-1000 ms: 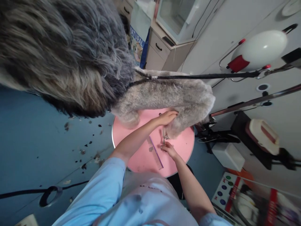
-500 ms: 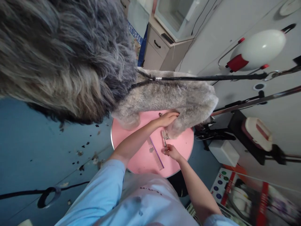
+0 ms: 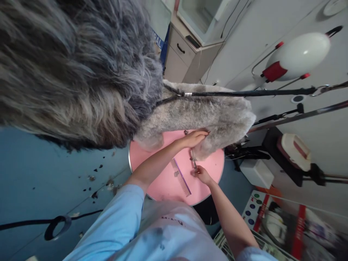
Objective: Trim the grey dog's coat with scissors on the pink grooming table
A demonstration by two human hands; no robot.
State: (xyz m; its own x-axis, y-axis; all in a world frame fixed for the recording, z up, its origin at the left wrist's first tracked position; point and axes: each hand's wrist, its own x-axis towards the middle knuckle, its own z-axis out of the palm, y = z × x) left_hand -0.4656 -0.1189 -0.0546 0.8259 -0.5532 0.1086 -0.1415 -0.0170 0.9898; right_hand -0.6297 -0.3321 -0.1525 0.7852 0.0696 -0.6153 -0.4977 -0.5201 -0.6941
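Note:
A grey dog point(image 3: 195, 112) with a close-clipped body stands on a round pink table point(image 3: 160, 181); its shaggy head fills the upper left. My left hand point(image 3: 196, 138) lies against the front of the hind leg near the belly, fingers stretched out and together, thumb hard to see. Closed around the handles of a pair of scissors point(image 3: 194, 163) is my right hand point(image 3: 202, 175). Their blades point up toward the lower hind leg, tips at the fur. Left of the scissors, a purple-backed comb point(image 3: 182, 178) rests on the table with a tuft of hair beside its teeth.
A black grooming loop strap point(image 3: 231, 93) runs from the dog's neck to the right. Hair clumps point(image 3: 94, 194) and a black cable point(image 3: 24, 224) lie on the blue floor. A cabinet point(image 3: 179, 54) stands behind; a white-and-red device point(image 3: 296, 58) hangs on the wall.
My right hand and the scissors have shifted slightly right and up, with the blades closer against the hind leg. The dog's head appears slightly lower and farther right. My left hand stays on the leg.

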